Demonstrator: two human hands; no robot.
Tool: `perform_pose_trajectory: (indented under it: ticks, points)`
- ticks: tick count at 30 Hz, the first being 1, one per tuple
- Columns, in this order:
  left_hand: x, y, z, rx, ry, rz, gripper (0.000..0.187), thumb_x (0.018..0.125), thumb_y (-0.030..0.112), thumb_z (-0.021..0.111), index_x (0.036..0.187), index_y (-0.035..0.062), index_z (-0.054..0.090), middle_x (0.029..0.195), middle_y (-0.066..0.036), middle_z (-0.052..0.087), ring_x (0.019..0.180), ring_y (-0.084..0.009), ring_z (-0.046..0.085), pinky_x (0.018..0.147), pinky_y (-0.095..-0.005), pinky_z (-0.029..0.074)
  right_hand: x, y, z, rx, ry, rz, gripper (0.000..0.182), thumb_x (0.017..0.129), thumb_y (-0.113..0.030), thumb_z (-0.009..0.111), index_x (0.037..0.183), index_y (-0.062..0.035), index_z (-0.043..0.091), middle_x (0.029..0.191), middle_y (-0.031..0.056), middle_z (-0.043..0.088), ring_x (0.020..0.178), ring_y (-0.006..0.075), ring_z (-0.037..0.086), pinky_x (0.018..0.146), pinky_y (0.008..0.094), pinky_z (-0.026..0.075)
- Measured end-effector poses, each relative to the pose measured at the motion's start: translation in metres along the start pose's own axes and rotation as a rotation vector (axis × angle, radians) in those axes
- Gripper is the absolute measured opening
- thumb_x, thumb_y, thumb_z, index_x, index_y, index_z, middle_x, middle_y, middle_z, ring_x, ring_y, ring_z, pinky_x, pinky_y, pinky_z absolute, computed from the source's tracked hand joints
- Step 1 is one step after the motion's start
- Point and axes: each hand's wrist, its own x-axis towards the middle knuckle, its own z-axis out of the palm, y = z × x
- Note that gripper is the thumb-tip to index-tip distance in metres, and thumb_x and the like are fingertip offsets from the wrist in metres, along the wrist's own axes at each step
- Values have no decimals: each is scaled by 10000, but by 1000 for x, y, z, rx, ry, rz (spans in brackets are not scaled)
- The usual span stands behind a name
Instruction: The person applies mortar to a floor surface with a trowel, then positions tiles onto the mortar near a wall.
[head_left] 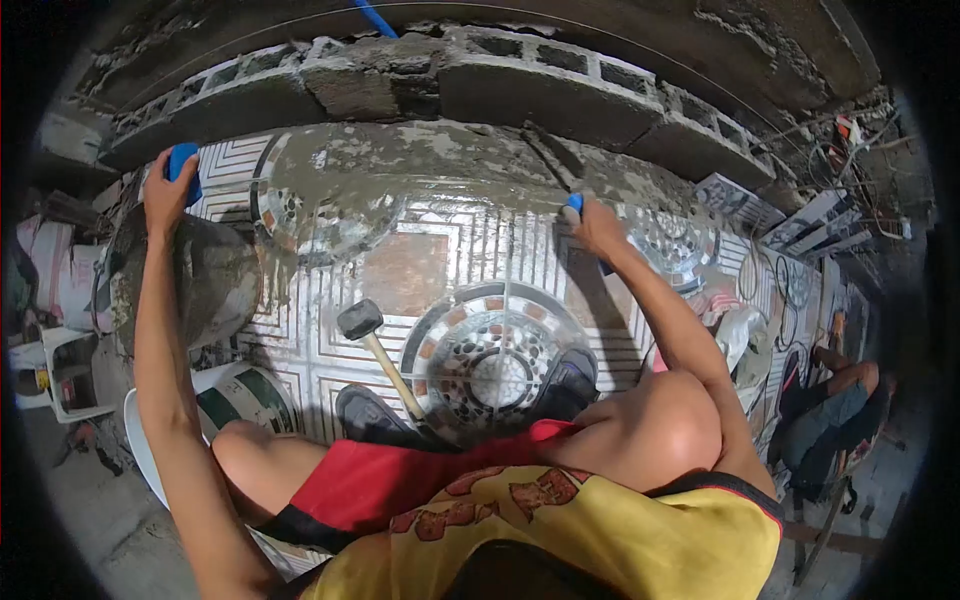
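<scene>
My left hand (165,190) is closed around a small blue block (184,168), whose kind I cannot make out, at the far left of the patterned tiles. My right hand (602,232) grips a blue-handled trowel (575,202), its dark narrow blade pointing away toward the wet mortar (450,165) along the block wall. Between my feet and slightly left, a rubber mallet (360,319) with a wooden handle lies on the tiled floor (335,355). Grey mortar smears part of the round tile pattern on the left.
Hollow concrete blocks (545,100) form a low wall across the back. A mortar-coated container (205,285) and a white-green bucket (245,400) stand at left, near a white plastic stool (75,375). Plastic bags (735,335) and wires lie at right, where another person (830,410) sits.
</scene>
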Motion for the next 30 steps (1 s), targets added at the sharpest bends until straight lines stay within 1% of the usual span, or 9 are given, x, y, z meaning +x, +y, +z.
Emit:
perform_pose_trajectory:
  ticks: [4,8,12,16,19,21,24,25,30]
  points:
    - [-3,4,0,5,2,-14,621,777,473,673,1184,15,575,1120,-208,609,1039,-307,588,896,-371,436,10,9,-8,-12,-80,-80,363,821,-290,598,983,32,554,945,295,611,928,458,579,794,518,446]
    - [-1,-10,4,17,3,14,589,779,456,677,1179,34,581,1101,-198,616,1013,-306,594,883,-370,441,14,31,-5,-93,-134,-210,363,811,-298,601,927,44,579,938,291,613,924,450,582,799,509,447]
    - [-3,3,2,41,18,10,568,783,438,681,1171,36,583,1061,-186,627,973,-296,603,862,-371,449,6,90,-15,85,42,41,361,794,-297,604,929,37,596,954,279,618,932,442,582,791,488,462]
    - [-4,3,3,15,20,10,566,786,437,689,1161,26,587,1059,-184,625,968,-279,605,849,-357,455,-18,109,-30,-75,62,181,330,789,-284,611,942,8,603,963,261,622,899,419,595,776,496,470]
    - [-6,16,-3,21,-22,8,575,787,444,689,1163,22,587,1072,-182,622,963,-276,608,848,-352,457,-31,74,-49,-230,-39,33,335,809,-287,593,1007,-17,588,955,250,628,894,416,602,768,498,476]
    - [-5,10,-1,28,-11,13,575,786,439,690,1164,18,586,1075,-181,620,960,-277,609,848,-351,458,-29,56,-53,-283,35,-261,356,838,-262,562,1115,-39,541,914,238,629,891,410,605,754,493,479]
    - [-2,5,2,32,5,15,582,782,433,695,1167,11,582,1075,-182,619,968,-279,607,856,-352,455,-7,58,-67,-434,149,-451,314,865,-185,503,1149,-52,496,907,215,621,872,409,606,745,487,482]
    - [-3,4,3,28,11,5,589,779,432,698,1170,8,580,1073,-184,619,980,-281,604,863,-353,452,14,80,-64,-382,164,-432,271,872,-124,449,1128,-44,490,951,206,605,875,400,604,741,479,485]
    - [-1,-2,-1,69,32,24,603,772,445,700,1174,12,581,1098,-196,613,1034,-297,582,893,-366,436,26,77,-77,-500,117,-370,285,841,-97,463,1117,-28,488,999,204,592,905,383,602,734,475,490]
